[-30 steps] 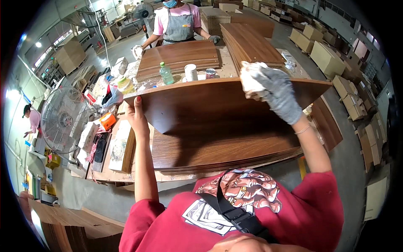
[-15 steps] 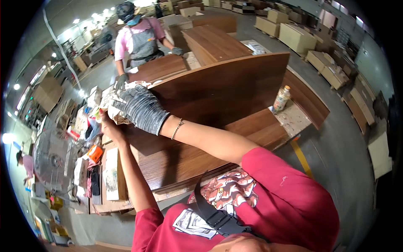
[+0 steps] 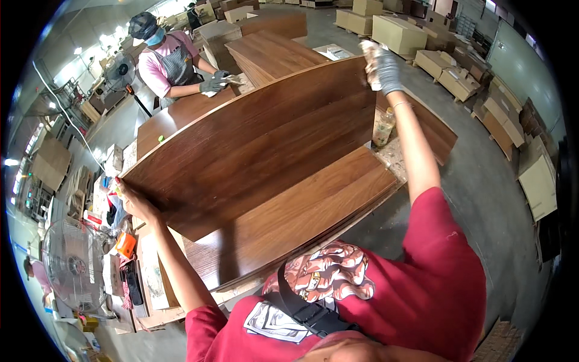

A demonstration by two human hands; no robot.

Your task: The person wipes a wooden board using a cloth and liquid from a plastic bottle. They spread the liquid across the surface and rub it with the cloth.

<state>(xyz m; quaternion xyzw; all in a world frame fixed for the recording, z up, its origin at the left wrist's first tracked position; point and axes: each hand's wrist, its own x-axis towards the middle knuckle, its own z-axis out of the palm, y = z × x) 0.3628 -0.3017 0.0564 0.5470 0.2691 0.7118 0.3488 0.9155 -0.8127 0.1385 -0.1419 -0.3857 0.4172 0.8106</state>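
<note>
A long brown wood-grain board (image 3: 259, 139) stands on its edge, tilted, across a stack of similar flat boards (image 3: 307, 199). My bare left hand (image 3: 137, 204) is closed at the board's left end; a small red bit shows by its fingertips, too small to make out. Reaching out to the board's upper right corner, my right hand (image 3: 387, 71) wears a grey knitted glove. Its fingers are closed around a crumpled whitish rag (image 3: 370, 57), which touches the corner edge.
A plastic bottle (image 3: 383, 127) stands behind the board's right end. Across the bench a co-worker (image 3: 172, 66) in gloves handles a cloth over another panel. At left are a caged fan (image 3: 75, 262) and an orange item (image 3: 125, 245). Boxes (image 3: 398, 36) stand beyond.
My right hand has swept with the rag from the board's left end to its upper right corner. My left hand and the board's left end have moved left and slightly down.
</note>
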